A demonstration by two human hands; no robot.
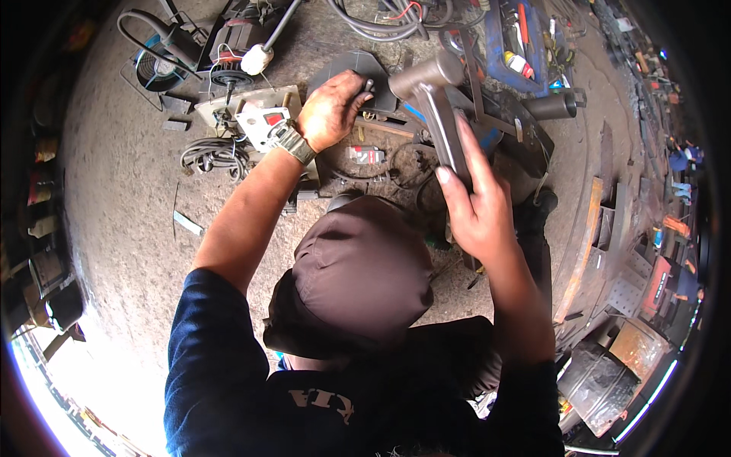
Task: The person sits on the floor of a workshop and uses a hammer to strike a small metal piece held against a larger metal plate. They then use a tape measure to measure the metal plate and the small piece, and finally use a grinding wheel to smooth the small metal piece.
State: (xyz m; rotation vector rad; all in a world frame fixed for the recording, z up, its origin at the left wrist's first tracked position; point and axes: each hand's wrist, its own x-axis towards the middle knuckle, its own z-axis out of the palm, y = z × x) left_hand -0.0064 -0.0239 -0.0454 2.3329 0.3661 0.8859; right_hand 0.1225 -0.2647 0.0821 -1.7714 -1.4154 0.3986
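Concrete floor (129, 190) strewn with cables, a fan, machine parts. Dark cap (362, 266) low in centre. Left forearm stretched up and forward, left hand (329, 110) fisted around a small dark handle (368, 85). Right hand (476, 209) raised, fingers clamped on grey steel T-shaped tube piece (438, 103), held upright above the clutter. Wristwatch (293, 142) on left wrist.

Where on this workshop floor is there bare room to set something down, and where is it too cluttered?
Bare concrete lies at the left, bordered by the coiled cable and the small flat strip. Ahead of the left hand it is crowded with the motor, switch box and hoses. Right of the right hand, which holds the metal tube piece, scrap metal fills the floor.
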